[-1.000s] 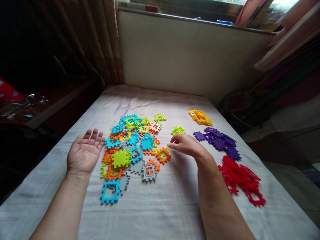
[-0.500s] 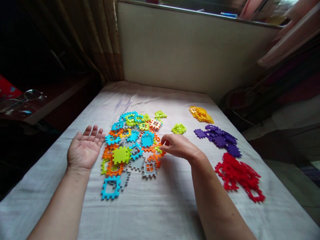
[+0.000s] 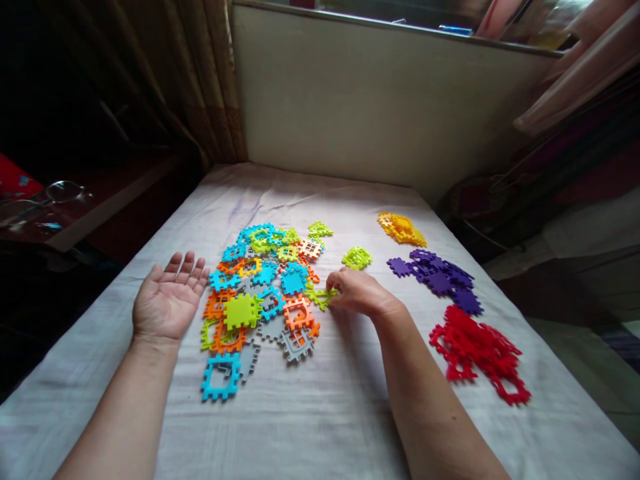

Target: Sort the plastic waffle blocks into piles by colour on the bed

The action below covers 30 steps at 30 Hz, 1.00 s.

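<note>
My right hand pinches the edge of a lime green interlocking plastic tile at the right side of a mixed pile. Palm up and fingers stretched, my left hand rests beside the pile's left edge, holding nothing. The pile has blue, orange, grey and green notched tiles, among them a solid green tile, an orange window tile, a grey window tile and a blue frame tile. Another small lime green group lies just beyond my right hand.
On the right of the cloth-covered surface are a yellow group, a purple group and a red group of tiles. A pale panel stands behind. Eyeglasses lie on a side table at left.
My right hand has drawn the lime green tile out slightly toward the right. An orange tile and the grey window tile have shifted and turned. My left hand stays put.
</note>
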Each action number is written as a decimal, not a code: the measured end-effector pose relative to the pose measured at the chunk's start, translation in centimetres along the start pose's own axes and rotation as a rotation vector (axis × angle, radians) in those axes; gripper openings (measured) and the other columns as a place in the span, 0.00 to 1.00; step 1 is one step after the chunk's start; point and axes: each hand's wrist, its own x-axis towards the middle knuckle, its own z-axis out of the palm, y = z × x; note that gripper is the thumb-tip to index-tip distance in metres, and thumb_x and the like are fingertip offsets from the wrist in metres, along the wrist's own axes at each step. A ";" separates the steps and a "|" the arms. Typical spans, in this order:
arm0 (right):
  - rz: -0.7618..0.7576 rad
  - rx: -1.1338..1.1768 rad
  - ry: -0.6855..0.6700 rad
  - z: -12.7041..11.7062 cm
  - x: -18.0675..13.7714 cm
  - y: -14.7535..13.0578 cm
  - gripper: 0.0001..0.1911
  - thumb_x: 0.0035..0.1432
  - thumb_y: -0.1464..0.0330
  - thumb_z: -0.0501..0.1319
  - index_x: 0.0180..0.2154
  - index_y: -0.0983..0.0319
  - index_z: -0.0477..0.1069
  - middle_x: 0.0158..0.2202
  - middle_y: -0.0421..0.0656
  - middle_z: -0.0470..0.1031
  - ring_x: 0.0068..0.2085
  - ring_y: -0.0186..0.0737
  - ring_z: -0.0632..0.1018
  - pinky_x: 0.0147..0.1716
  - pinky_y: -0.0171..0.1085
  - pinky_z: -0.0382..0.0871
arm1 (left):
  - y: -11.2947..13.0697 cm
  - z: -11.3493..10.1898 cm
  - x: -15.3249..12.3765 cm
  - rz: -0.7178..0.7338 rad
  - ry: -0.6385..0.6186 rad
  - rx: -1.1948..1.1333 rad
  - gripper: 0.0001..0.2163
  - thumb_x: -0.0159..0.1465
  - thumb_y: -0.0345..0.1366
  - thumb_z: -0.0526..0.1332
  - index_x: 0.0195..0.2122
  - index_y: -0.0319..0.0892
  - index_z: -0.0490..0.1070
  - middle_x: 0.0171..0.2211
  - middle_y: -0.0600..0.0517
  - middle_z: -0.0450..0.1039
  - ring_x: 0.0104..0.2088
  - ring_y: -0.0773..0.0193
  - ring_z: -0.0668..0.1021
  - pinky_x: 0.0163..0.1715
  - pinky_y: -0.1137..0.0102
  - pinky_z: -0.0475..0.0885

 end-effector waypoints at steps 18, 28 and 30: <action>0.223 0.297 0.165 -0.2 -0.5 8.2 0.09 0.55 0.63 0.62 0.28 0.62 0.73 0.24 0.36 0.70 0.27 0.32 0.67 0.26 0.32 0.54 | 0.0 0.0 0.0 -0.002 0.006 -0.015 0.10 0.65 0.42 0.56 0.38 0.45 0.75 0.48 0.44 0.79 0.54 0.55 0.79 0.53 0.60 0.77; 0.354 0.325 0.141 0.8 0.0 9.2 0.12 0.55 0.60 0.63 0.34 0.62 0.78 0.29 0.41 0.79 0.29 0.35 0.74 0.27 0.32 0.59 | 0.0 -0.4 0.3 0.009 -0.024 0.026 0.11 0.66 0.43 0.55 0.37 0.48 0.75 0.49 0.46 0.79 0.57 0.55 0.77 0.51 0.62 0.79; 0.426 0.237 0.215 0.3 -0.3 8.9 0.15 0.55 0.59 0.63 0.39 0.61 0.80 0.35 0.44 0.81 0.34 0.38 0.77 0.30 0.33 0.61 | 0.0 -0.4 0.3 0.011 -0.022 0.026 0.10 0.65 0.43 0.55 0.37 0.48 0.75 0.49 0.46 0.79 0.57 0.55 0.77 0.52 0.62 0.78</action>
